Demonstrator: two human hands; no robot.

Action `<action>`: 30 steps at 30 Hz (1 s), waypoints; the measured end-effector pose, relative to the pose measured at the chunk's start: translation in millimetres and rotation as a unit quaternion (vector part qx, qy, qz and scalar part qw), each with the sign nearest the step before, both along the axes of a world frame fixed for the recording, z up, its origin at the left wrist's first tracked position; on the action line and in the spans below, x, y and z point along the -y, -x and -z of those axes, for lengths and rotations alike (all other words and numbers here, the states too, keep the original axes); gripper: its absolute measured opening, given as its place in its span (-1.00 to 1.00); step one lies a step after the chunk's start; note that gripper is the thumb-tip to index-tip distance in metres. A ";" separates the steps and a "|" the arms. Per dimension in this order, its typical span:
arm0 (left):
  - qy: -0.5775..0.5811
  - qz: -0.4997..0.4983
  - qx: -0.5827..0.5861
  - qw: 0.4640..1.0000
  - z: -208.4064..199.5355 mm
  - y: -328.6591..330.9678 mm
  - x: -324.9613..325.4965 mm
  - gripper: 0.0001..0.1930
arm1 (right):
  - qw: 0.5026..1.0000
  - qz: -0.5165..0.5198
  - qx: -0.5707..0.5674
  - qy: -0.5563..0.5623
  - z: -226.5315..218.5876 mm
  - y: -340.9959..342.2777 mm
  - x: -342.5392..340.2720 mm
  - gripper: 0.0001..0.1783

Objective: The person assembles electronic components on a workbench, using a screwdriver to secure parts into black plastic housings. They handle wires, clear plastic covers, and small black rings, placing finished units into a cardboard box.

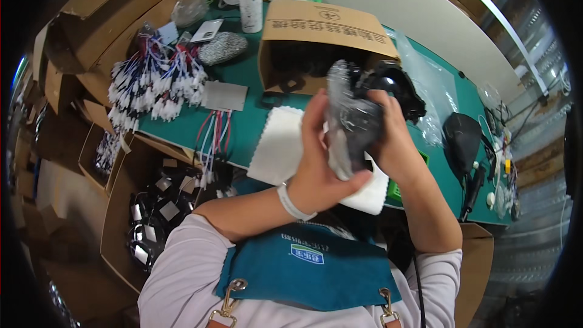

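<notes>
Between my two hands, above the bench, is a dark plastic part wrapped in clear film. My left hand grips its left side, with the thumb stretched across below. On the other side, the fingers of my right hand curl round the part; some fingertips are hidden behind it. Under my hands lies a white cloth on the green bench top. Just beyond the right hand sits a glossy black curved housing, in front of an open cardboard box with dark parts inside.
Bundled wires with white connectors lie at the left, beside a grey square piece with wires. Below them stands a carton of glossy black parts. A white bottle is at the back. Clear plastic bags and a black-handled tool lie right.
</notes>
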State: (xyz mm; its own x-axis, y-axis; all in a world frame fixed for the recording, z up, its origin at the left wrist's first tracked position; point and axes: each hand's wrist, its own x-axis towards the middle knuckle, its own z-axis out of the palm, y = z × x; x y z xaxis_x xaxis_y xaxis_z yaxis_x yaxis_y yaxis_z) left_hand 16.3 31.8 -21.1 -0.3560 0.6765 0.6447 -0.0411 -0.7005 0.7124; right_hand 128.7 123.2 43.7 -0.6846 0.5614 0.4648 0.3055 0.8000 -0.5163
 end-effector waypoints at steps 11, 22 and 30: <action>0.225 0.237 0.487 0.810 14.1 84.5 42.3 -0.46 | 0.963 -0.144 0.221 -0.055 -6.7 -41.5 -4.6 -0.62; 0.339 0.080 0.236 0.907 23.6 75.5 47.0 -0.26 | 0.906 -0.147 0.348 -0.194 22.0 -106.5 5.1 -0.62; 0.283 0.138 -0.264 0.912 -60.8 73.6 16.6 -0.49 | 0.933 0.232 0.265 -0.073 33.5 -175.6 -103.7 -0.58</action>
